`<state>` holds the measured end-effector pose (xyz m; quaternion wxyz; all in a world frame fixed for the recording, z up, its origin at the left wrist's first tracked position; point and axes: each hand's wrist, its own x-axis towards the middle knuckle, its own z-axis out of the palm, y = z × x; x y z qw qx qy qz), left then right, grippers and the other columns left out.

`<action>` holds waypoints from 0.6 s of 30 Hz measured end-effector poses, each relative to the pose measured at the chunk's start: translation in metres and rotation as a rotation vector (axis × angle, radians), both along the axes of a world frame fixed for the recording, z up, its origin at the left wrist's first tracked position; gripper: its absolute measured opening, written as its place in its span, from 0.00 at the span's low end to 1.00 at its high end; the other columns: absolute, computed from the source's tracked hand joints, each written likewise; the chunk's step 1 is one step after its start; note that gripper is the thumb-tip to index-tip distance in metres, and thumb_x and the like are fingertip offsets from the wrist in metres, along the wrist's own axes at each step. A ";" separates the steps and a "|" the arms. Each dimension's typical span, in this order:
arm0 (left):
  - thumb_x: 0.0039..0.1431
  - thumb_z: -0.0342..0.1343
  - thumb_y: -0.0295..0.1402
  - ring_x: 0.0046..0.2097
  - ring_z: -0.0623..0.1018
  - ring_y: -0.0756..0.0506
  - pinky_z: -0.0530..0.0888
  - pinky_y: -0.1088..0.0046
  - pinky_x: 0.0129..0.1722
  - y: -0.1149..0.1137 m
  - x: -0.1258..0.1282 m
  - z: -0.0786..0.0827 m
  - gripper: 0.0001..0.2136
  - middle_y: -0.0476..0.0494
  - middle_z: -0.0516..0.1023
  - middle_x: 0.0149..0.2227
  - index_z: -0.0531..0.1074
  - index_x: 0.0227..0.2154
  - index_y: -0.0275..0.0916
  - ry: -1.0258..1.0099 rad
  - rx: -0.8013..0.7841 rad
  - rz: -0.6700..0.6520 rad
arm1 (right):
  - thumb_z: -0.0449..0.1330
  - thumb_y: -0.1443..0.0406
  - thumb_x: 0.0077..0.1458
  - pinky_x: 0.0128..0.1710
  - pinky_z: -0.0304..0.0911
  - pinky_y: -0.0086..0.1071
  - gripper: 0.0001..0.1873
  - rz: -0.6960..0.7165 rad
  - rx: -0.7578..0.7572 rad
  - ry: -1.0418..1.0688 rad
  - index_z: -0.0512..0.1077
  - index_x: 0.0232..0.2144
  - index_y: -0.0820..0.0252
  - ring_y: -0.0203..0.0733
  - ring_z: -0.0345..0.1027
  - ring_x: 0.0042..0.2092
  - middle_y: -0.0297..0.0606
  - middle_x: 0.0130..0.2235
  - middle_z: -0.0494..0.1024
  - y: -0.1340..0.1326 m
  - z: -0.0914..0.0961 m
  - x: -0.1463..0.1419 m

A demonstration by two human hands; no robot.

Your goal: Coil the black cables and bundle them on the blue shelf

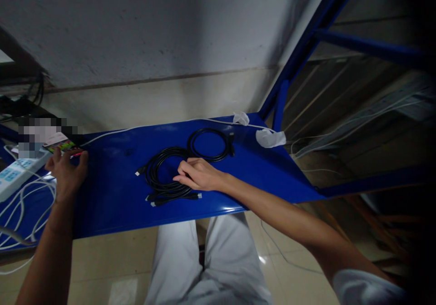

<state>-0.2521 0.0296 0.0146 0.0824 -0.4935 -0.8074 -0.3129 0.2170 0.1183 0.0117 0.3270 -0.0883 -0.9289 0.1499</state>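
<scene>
Black cables [160, 189] lie coiled on the blue tabletop [112, 205], with several plug ends showing near the front. My right hand [199, 174] is closed with curled fingers over the right side of this coil. Whatever it may hold is hidden. Behind it, a second black cable coil [208, 130] lies separately, its plugs to the right. Over at the left, my left hand [68, 171] has a small red object [76, 154] between thumb and fingers; its kind is unclear. That hand is beside a printed packet [59, 142] and the power strip.
A white power strip [20, 175] and tangled white cables [23, 205] occupy the left end. White crumpled pieces [270, 138] lie at the back right by a thin white cord [153, 125]. Blue frame bars [281, 105] rise at the right; a wall stands behind.
</scene>
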 end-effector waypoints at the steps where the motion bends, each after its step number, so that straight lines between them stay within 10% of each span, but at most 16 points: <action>1: 0.72 0.57 0.44 0.77 0.53 0.18 0.44 0.33 0.73 -0.001 0.001 0.000 0.20 0.16 0.53 0.77 0.77 0.50 0.28 0.000 0.018 0.013 | 0.50 0.51 0.80 0.36 0.60 0.32 0.20 0.000 0.002 -0.001 0.69 0.41 0.58 0.37 0.62 0.28 0.30 0.27 0.72 0.000 0.000 0.000; 12: 0.69 0.59 0.44 0.77 0.56 0.25 0.46 0.39 0.75 -0.003 0.002 0.005 0.17 0.25 0.57 0.78 0.77 0.46 0.31 -0.036 0.083 0.077 | 0.51 0.51 0.80 0.36 0.60 0.32 0.19 -0.012 -0.006 -0.007 0.69 0.42 0.58 0.37 0.63 0.30 0.31 0.28 0.72 0.001 -0.001 0.000; 18: 0.73 0.56 0.41 0.74 0.66 0.33 0.53 0.43 0.75 -0.018 0.052 0.010 0.14 0.30 0.72 0.69 0.77 0.48 0.35 0.039 0.105 -0.091 | 0.51 0.51 0.80 0.36 0.59 0.31 0.19 -0.024 0.004 -0.001 0.69 0.41 0.58 0.36 0.62 0.29 0.30 0.28 0.71 0.001 -0.002 -0.001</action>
